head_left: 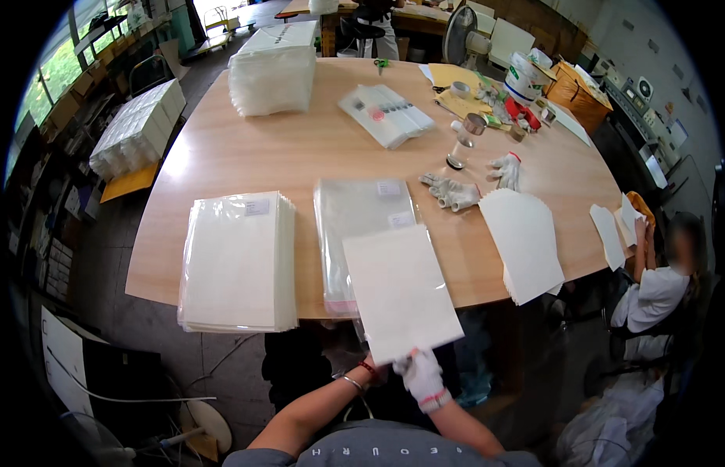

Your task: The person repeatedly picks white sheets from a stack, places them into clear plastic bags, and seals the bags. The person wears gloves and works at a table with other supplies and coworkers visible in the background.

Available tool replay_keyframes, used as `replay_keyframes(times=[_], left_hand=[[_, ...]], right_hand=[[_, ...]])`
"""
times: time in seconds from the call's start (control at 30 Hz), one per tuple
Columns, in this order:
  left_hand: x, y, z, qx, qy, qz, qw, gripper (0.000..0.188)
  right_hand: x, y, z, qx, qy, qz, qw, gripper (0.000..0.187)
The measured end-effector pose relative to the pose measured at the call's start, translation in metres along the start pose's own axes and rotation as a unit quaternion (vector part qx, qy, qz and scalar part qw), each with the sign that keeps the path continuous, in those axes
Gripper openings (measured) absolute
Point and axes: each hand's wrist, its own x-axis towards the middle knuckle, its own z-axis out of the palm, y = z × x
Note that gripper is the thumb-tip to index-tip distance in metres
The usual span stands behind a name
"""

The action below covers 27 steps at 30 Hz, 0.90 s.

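Observation:
A white rectangular sheet (401,288) is tilted over the near table edge. Its lower edge is pinched by my right hand (421,377), which wears a white knit glove with a red cuff band. My left hand (373,369) is bare, with bracelets at the wrist, and sits by the sheet's lower left corner; its fingers are hidden behind the sheet. Partly under the sheet lies a stack of clear plastic sleeves (355,210) with small white labels. Left of it is a neat pile of sleeved white sheets (234,265). Loose white sheets (522,241) lie fanned out on the right.
Two work gloves (452,192) and a clear glass jar (459,149) are on the wooden table (300,148). Farther back are a tall plastic-wrapped stack (273,70), flat plastic packs (386,117), tape rolls and a white bucket (526,78). Another person (658,288) sits at the right edge, handling sheets.

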Motion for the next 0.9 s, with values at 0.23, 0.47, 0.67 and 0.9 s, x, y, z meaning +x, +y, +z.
replay_keyframes(times=[0.23,0.47,0.67,0.9], left_hand=[[-0.002,-0.006,-0.022,-0.141,0.052,0.031,0.988,0.032],[-0.039,0.019,-0.064,-0.130,0.053,-0.016,0.990,0.035],[-0.043,0.017,-0.062,-0.141,0.096,-0.016,0.985,0.030],[-0.039,0.040,-0.069,-0.252,0.179,-0.070,0.948,0.030]], right_hand=[[0.043,-0.034,0.011,-0.054,-0.075,0.064,0.994,0.016],[0.028,-0.030,0.035,-0.595,-0.137,-0.206,0.765,0.009],[0.038,0.008,0.076,-0.743,-0.169,-0.331,0.557,0.010],[0.033,-0.118,0.017,-0.727,-0.044,-0.479,0.489,0.010]])
